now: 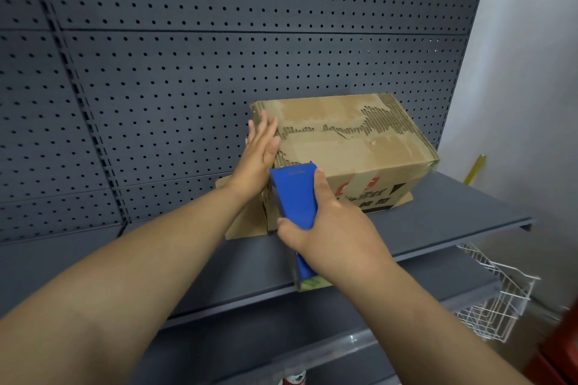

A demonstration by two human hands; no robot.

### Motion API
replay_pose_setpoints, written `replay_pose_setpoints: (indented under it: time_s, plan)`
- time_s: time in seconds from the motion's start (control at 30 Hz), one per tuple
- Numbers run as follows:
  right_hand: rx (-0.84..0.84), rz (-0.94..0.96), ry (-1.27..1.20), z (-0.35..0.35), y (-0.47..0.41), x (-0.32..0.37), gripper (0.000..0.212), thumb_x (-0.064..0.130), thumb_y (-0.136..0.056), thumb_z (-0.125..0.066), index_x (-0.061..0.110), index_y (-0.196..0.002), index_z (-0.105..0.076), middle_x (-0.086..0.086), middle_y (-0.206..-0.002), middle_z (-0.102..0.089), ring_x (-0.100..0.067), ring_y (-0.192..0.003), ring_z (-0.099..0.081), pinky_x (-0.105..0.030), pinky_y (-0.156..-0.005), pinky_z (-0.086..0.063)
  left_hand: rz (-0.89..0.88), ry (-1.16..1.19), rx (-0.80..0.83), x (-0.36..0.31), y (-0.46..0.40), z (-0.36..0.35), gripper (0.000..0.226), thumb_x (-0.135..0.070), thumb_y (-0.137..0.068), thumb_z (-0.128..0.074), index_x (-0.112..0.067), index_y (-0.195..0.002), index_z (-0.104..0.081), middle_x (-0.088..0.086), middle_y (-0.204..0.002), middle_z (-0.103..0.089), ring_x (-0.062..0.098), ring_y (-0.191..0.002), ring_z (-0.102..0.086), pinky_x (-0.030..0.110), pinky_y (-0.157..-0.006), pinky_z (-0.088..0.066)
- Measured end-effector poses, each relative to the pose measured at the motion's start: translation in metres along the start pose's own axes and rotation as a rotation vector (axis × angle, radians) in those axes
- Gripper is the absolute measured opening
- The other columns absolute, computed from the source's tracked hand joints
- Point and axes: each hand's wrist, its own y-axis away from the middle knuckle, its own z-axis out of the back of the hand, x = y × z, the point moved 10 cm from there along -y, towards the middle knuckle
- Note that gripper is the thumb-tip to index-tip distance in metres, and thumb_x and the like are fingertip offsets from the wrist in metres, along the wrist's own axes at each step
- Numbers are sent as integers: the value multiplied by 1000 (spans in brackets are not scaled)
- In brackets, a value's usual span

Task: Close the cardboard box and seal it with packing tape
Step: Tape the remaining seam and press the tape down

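A: What's hidden on the cardboard box (344,141)?
B: Its near-left corner, behind the blue tape dispenser (294,197) and the left hand (261,150).
A: And the dispenser?
B: Its lower end sits under the right hand (325,222); the roll is blurred.
A: Lower down?
B: A red can (295,380), cut off by the bottom edge.

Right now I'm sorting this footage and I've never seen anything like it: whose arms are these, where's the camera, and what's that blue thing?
The camera sits on a person's head, looking forward and down, so the arms are their own. A worn, closed cardboard box rests on a grey shelf before a pegboard wall. The left hand lies flat against the box's left end. The right hand grips a blue tape dispenser at the box's near edge.
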Motion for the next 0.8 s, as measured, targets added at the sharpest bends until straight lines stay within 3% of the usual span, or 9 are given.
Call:
replay_pose_setpoints:
  time_s: [0.07, 0.17, 0.23, 0.33, 0.47, 0.63, 0.8]
  plan:
    - [2, -1, 3, -1, 1, -1, 92, 56, -84, -49, 28, -149, 9, -9, -112, -51, -25, -102, -51, -33, -79, -41, 113, 115, 13, 11, 0, -5, 56, -45, -98, -15, -30, -148, 6, -5, -155, 21, 14, -141, 24, 44, -114, 9]
    - [7, 3, 7, -4, 3, -2, 91, 54, -85, -49, 28, -148, 11, -9, -110, -50, -24, -94, -50, -32, -74, -40, 225, 303, 16, 15, 2, -12, 57, -48, -98, -15, -39, -144, 17, -7, -154, 26, 14, -142, 21, 47, -116, 6]
    - [9, 5, 9, -7, 3, -3, 91, 54, -86, -48, 28, -148, 12, -10, -110, -50, -22, -87, -46, -31, -71, -38, 264, 410, 18, 21, 1, -17, 60, -60, -93, -20, -50, -140, 16, -9, -156, 21, 15, -144, 14, 50, -117, 0]
    - [24, -4, 0, -13, 5, -6, 91, 54, -86, -48, 29, -147, 15, -10, -115, -48, -21, -85, -42, -30, -71, -37, 397, 486, 32, 48, -3, -26, 83, -91, -64, -25, -60, -137, 1, -10, -159, 1, 17, -145, -7, 52, -116, -11]
    - [48, -8, 1, -17, 9, -7, 91, 54, -87, -48, 30, -146, 19, -10, -118, -45, -21, -85, -42, -30, -72, -39, 333, 445, -18, 26, 2, -25, 59, -63, -91, -11, -48, -140, 19, -7, -158, 7, 17, -146, -5, 48, -118, -11]
    - [32, -10, 35, -18, 14, -5, 92, 54, -87, -47, 30, -145, 21, -11, -119, -43, -22, -84, -44, -32, -74, -42, 340, 459, -71, 28, -1, -21, 52, -50, -98, -9, -43, -143, 17, -6, -158, 13, 15, -145, 6, 47, -118, -6]
    - [22, -32, 66, -25, 28, -7, 93, 55, -86, -47, 30, -146, 20, -9, -111, -42, -22, -77, -39, -30, -67, -37, 353, 357, -69, 27, -1, -18, 51, -47, -98, -8, -41, -143, 17, -1, -158, 12, 20, -146, 5, 51, -117, -5]
